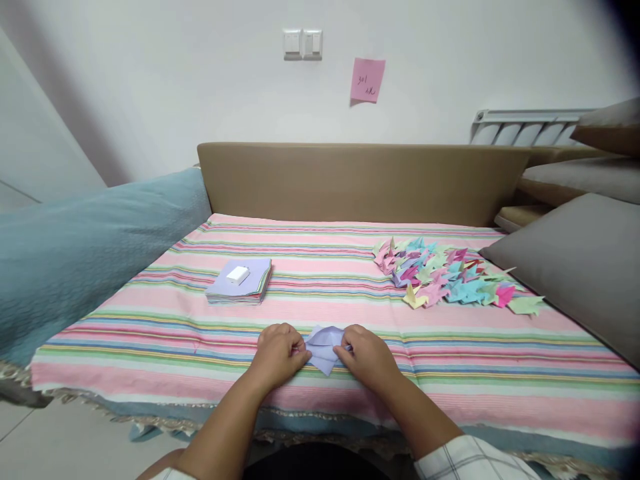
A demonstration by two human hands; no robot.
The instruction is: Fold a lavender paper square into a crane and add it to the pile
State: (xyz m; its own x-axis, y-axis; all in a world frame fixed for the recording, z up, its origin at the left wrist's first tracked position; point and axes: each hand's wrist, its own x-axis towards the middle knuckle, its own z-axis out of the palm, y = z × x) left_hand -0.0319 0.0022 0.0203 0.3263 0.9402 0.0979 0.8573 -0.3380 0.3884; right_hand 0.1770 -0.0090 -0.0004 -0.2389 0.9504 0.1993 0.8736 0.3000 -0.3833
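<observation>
White fabric with dark check lines covers the sleeve (465,460) at the right forearm, nearest the viewer. Beyond it, both hands meet at a lilac paper (323,363), partly folded, at the front of the striped cloth (345,280) spread over the sofa seat. The left hand (280,350) has its fingers curled in and pinches the paper's left side; the right hand (367,353), likewise curled, pinches its right side between thumb and fingers. A lower corner points toward the body.

Farther back on the left sits a paper stack (257,270) with a small white block (238,275) on top. To the right, many-coloured folded paper birds (465,291) crowd together near a grey cushion (585,253). Behind stands the brown backrest (360,183), then a wall bearing a pink note (367,80) and switches (292,45).
</observation>
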